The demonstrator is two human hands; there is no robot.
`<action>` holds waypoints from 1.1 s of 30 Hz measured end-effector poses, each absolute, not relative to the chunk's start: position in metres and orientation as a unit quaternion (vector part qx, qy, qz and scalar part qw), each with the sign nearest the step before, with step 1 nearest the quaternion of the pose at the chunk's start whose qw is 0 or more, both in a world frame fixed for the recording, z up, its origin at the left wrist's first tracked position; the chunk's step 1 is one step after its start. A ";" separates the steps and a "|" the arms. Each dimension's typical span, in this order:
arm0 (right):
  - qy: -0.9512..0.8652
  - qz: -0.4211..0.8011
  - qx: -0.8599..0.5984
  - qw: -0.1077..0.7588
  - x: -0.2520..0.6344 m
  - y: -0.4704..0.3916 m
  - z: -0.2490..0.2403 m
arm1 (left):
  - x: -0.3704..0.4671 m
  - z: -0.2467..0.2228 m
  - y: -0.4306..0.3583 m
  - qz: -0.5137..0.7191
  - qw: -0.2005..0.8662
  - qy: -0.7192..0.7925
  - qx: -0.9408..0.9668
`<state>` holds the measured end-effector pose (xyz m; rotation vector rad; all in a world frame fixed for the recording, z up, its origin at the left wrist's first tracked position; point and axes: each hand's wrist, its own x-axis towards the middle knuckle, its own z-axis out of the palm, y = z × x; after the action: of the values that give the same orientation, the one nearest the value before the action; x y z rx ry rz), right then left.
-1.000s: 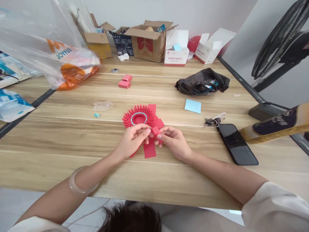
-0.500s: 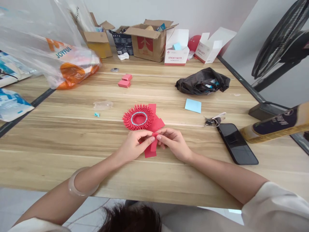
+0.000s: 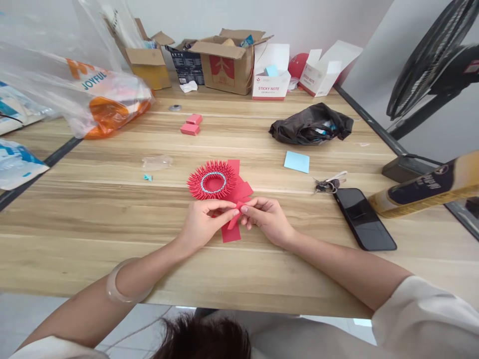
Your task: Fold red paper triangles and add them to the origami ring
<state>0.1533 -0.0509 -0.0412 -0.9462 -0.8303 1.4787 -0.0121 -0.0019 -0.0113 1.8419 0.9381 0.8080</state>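
Between my two hands is a small folded strip of red paper (image 3: 233, 220), tilted, its lower end slanting down to the left. My left hand (image 3: 204, 219) pinches its upper left side between thumb and forefinger. On the other side, the thumb and forefinger of my right hand (image 3: 267, 219) pinch its upper right edge. Several loose red paper slips (image 3: 242, 190) lie spread under and beyond my fingers. Just behind my left hand sits a round, spiky red ring of folded paper pieces (image 3: 194, 182) with a light-blue inner edge.
Two red paper blocks (image 3: 190, 129) and a tiny teal folded piece (image 3: 147, 177) lie to the left. Rightward are a light-blue paper pad (image 3: 297, 162), keys (image 3: 326, 186), a phone (image 3: 364, 219) and a black plastic bag (image 3: 310, 124). Cardboard boxes (image 3: 226, 70) line the wall; a fan (image 3: 430, 60) stands right.
The folded red strip has turned from nearly upright to a slant, its lower end swinging left. Both hands still pinch it. The whole view has shifted slightly.
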 end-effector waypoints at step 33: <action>-0.354 0.621 -0.411 0.567 0.153 -0.050 -0.041 | -0.012 -0.012 -0.002 0.333 0.435 0.364 0.753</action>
<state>0.1529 -0.0504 -0.0413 -0.9660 -0.8312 1.4589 -0.0116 -0.0015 -0.0121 1.8744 0.9071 0.8292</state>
